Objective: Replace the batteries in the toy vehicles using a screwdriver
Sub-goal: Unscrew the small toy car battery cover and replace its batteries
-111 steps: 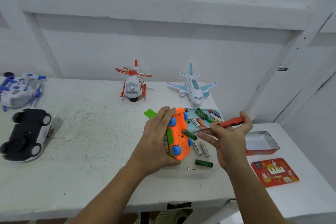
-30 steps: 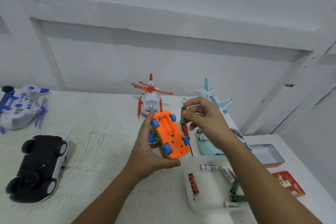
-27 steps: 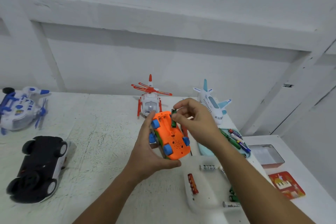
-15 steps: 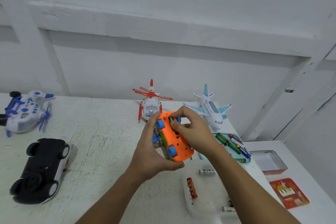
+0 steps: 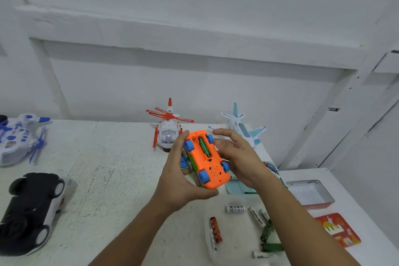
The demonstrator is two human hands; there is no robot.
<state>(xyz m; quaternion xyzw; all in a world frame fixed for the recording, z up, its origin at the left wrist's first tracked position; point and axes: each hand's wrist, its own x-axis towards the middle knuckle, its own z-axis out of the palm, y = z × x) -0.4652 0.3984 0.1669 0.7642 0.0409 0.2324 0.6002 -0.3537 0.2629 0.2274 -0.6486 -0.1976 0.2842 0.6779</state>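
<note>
**Open bay, no cover: cell could drop out**

Risks, L to R. The left hand has the orange toy car up off the table, belly-up & tilted, w/ the battery bay uncovered. The green battery in that bay has nothing over it. If the car tips further or gets jolted, I'd expect the cell to slide or pop out, since a contact spring pushes back on a cell that isn't fully seated. Can't read polarity from here, nor tell whether a 2nd slot beside it is empty. A cell put in the wrong way round = dead toy. No bay cover, screw or screwdriver can be made out in view. A small screw could easily go missing among the loose batteries lying front right.

Fingers. The left fingers curl round the car's left flank w/ the thumb under its near end, a firm grip on the car. The right hand is just beside the car's right side. Its fingers are loosely spread, lightly bent & hold nothing. Whether a tip brushes the front wheel, can't tell.
</note>
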